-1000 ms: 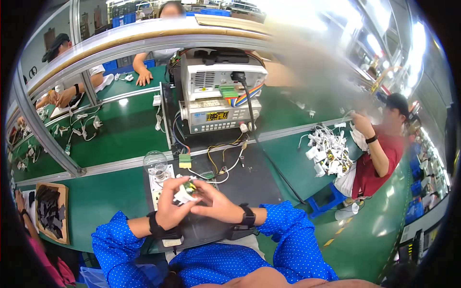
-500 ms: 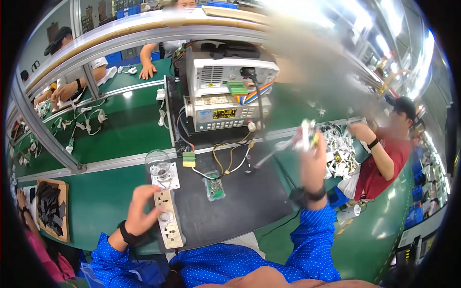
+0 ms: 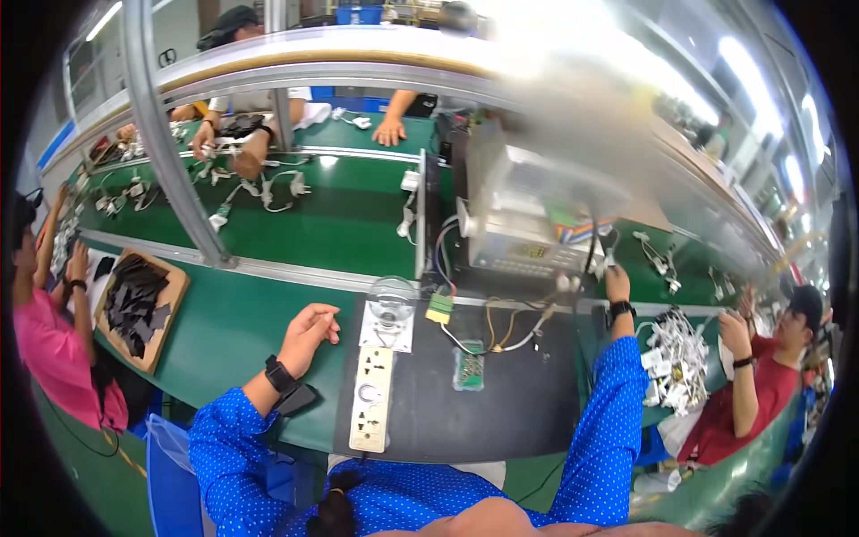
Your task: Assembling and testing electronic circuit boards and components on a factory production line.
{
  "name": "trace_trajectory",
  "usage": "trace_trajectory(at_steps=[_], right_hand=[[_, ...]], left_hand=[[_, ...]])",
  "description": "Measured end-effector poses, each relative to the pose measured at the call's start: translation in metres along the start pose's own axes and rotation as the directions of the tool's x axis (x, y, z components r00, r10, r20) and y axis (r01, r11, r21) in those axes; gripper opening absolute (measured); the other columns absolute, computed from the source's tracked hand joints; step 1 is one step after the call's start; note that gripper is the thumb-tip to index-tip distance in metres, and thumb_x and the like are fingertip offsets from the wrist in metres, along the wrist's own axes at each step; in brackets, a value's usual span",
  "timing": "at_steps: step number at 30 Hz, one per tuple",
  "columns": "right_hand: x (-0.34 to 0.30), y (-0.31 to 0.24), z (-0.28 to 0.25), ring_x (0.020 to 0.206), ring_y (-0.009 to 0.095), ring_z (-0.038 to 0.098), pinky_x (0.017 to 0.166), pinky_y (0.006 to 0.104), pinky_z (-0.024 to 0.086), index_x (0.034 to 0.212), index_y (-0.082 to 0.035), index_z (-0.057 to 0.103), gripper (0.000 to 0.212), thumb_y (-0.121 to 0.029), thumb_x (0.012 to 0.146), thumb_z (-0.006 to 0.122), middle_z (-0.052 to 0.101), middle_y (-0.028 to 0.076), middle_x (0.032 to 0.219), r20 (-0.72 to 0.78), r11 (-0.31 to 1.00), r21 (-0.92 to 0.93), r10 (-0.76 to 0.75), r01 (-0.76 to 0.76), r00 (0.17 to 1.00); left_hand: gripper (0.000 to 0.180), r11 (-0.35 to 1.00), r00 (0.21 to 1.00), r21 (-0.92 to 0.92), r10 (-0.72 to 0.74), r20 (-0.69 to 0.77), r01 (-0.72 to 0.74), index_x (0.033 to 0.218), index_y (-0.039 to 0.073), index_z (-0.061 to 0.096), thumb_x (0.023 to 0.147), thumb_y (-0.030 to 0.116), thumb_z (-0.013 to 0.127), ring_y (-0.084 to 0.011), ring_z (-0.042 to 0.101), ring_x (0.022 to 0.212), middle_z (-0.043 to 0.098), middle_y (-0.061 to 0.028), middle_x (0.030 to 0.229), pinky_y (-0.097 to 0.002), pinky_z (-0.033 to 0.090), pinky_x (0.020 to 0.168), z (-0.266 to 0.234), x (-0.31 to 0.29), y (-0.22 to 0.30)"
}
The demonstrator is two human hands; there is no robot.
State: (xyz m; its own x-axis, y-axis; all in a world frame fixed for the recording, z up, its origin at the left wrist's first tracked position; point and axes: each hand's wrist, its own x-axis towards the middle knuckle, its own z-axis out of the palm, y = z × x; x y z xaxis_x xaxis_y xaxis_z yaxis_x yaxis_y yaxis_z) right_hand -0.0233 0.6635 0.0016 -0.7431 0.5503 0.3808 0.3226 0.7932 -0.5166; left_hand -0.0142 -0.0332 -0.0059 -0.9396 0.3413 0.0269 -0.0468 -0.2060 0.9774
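Note:
My left hand [image 3: 309, 340] hovers over the green bench beside the black mat, its fingers loosely bent and apart with nothing in them. Nearest to it are a clear-domed fixture on a white plate [image 3: 387, 333] and a cream socket strip [image 3: 370, 403]. My right hand [image 3: 617, 285] reaches out to the far side, right of the stacked instruments, closed on a small whitish corded piece [image 3: 610, 252] whose details are blurred. A green circuit board [image 3: 468, 369] and a green terminal block [image 3: 439, 309] with wires lie on the black mat [image 3: 528, 412].
Bench instruments [image 3: 528, 215] stand behind the mat, under a metal frame [image 3: 170, 179]. A pile of white corded parts [image 3: 676, 362] lies at right beside a person in red. At left, a cardboard tray [image 3: 170, 313] holds black pieces near a person in pink. Others work across the bench.
My right hand has moved away from me to the far side with the corded piece. My left hand has come off the socket strip to its left. The view has swung left.

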Motion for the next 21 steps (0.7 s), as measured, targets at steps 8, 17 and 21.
trace_trajectory(at_steps=[8, 17, 21], right_hand=[[-0.08, -0.018, -0.017, 0.098, 0.015, 0.06, 0.085, 0.028, 0.048, 0.113, 0.0, 0.061, 0.025, -0.011, 0.092, 0.057, 0.064, 0.01, 0.107, -0.049, 0.794, 0.606, -0.007, 0.035, 0.999], [-0.2, -0.13, -0.025, 0.073, 0.011, 0.061, 0.066, 0.0241, 0.05, 0.103, 0.0, 0.061, 0.015, -0.01, 0.095, 0.054, 0.067, 0.007, 0.088, 0.554, 0.603, 0.731, -0.252, -0.318, 0.794], [-0.201, -0.128, -0.009, 0.074, 0.01, 0.06, 0.067, 0.0233, 0.049, 0.105, 0.0, 0.062, 0.015, -0.009, 0.095, 0.053, 0.066, 0.006, 0.089, 0.543, 0.601, 0.727, -0.206, -0.333, 0.814]], left_hand=[[0.024, 0.982, 0.977, 0.151, 0.141, -0.158, -0.117, 0.116, 0.003, 0.054, 0.095, 0.014, 0.055, -0.0129, 0.058, 0.083, 0.061, -0.0059, 0.095, -0.0251, 0.047, 0.074, -0.041, 0.029, 0.003], [0.047, 0.644, 0.954, 0.744, 0.299, -0.031, -0.178, 0.127, 0.012, 0.051, 0.086, 0.03, 0.065, -0.0233, 0.054, 0.108, 0.061, -0.0107, 0.112, -0.0347, 0.043, 0.092, -0.008, 0.179, -0.021], [0.057, 0.19, 0.918, 0.928, 0.304, 0.254, -0.32, 0.131, 0.018, 0.051, 0.081, 0.041, 0.066, -0.0324, 0.048, 0.118, 0.058, -0.0143, 0.119, -0.044, 0.037, 0.099, 0.023, 0.214, -0.016]])
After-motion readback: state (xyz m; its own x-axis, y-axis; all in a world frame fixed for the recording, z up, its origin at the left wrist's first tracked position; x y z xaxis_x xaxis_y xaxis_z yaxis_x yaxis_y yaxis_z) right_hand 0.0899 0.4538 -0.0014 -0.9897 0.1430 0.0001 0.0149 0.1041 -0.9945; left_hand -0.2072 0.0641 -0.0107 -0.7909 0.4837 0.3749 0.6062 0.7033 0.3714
